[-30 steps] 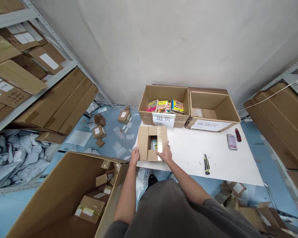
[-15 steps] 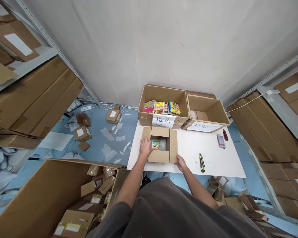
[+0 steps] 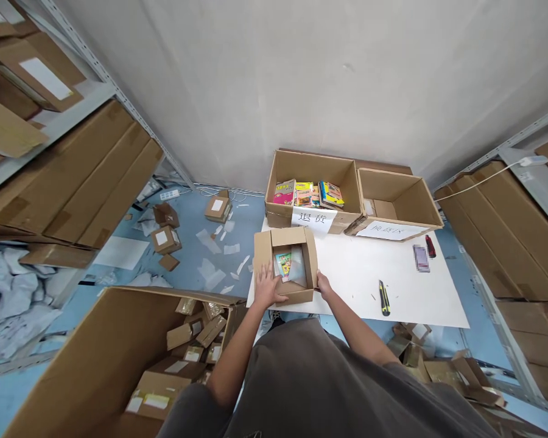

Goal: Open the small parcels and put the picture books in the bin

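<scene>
An opened cardboard box (image 3: 292,297) stands at the near left edge of the white table (image 3: 347,267), slightly tilted. Inside lies a colourful picture book or booklet (image 3: 284,266) beside clear plastic wrapping (image 3: 298,267). My left hand (image 3: 267,287) rests on the box's left flap and near edge, its fingers spread. At the right side, my right hand (image 3: 323,284) grips the box wall or folded flap, with its fingertips partly hidden. A yellow-and-black box cutter (image 3: 384,298) lies to the right of the box.
Behind stand a labelled carton (image 3: 281,220) of books (image 3: 331,193) and a second labelled carton (image 3: 418,188). A red-and-black tool (image 3: 430,246) lies far right beside a blurred item (image 3: 421,258). A large carton (image 3: 73,359) of parcels stands at left; shelves flank both sides.
The box has tilted and turned slightly, and its right flap has folded down. My left hand has slid from the opening onto the left flap. The view has shifted left.
</scene>
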Available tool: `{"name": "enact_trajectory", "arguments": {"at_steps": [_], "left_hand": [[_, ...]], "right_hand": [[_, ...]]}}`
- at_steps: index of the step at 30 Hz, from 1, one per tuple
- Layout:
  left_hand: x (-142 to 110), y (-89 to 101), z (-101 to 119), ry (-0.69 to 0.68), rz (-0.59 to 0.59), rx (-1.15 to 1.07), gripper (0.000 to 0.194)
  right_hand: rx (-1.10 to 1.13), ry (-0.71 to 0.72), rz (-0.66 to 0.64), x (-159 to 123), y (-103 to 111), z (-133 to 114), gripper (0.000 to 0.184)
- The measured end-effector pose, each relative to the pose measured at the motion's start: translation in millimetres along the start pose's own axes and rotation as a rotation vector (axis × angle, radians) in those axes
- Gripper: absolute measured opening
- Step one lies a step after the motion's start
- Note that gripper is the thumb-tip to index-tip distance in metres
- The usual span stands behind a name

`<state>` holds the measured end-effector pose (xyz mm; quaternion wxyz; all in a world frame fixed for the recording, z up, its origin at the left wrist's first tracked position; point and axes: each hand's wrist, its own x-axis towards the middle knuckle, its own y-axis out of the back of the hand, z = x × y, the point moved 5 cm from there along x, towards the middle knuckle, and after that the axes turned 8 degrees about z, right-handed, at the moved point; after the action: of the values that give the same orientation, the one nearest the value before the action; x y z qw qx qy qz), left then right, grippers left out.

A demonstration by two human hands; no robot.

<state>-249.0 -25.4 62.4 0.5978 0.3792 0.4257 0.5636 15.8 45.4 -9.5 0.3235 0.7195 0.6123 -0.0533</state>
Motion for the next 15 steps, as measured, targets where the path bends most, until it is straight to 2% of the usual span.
{"name": "enact_trajectory", "arguments": {"at_steps": [3, 5, 6, 8, 10, 13, 15], "left_hand": [[-0.7, -0.9, 5.0, -0.009, 0.034, -0.028, 0.069], [-0.3, -0.8, 5.6, -0.016, 0.047, -0.047, 0.064], [-0.3, -0.4, 5.5, -0.018, 0.052, -0.053, 0.061], [-0.6, 0.9, 5.1, -0.014, 0.055, -0.062, 0.056], [0.0, 3.3, 5.1, -0.018, 0.067, -0.069, 0.053], [3.4, 7.5, 4.0, -0.028, 0.094, -0.082, 0.062], [6.1, 8.5, 1.8, -0.029, 0.098, -0.086, 0.068]], "right_hand": [[-0.219, 0.053, 0.186, 8.1, 33.9, -30.7, 0.035], [-0.277, 0.260, 0.253, 4.4, 44.0, -61.9, 0.040], [-0.324, 0.391, 0.239, -1.0, 39.7, -77.8, 0.039], [-0.473, 0.606, 0.104, -15.3, 10.8, -102.3, 0.032], [-0.684, 0.654, -0.095, -25.1, -34.4, -111.3, 0.027], [-0.956, 0.482, -0.283, -18.5, -94.1, -105.9, 0.033], [-1.023, 0.330, -0.310, -1.6, -116.5, -98.8, 0.037]]}}
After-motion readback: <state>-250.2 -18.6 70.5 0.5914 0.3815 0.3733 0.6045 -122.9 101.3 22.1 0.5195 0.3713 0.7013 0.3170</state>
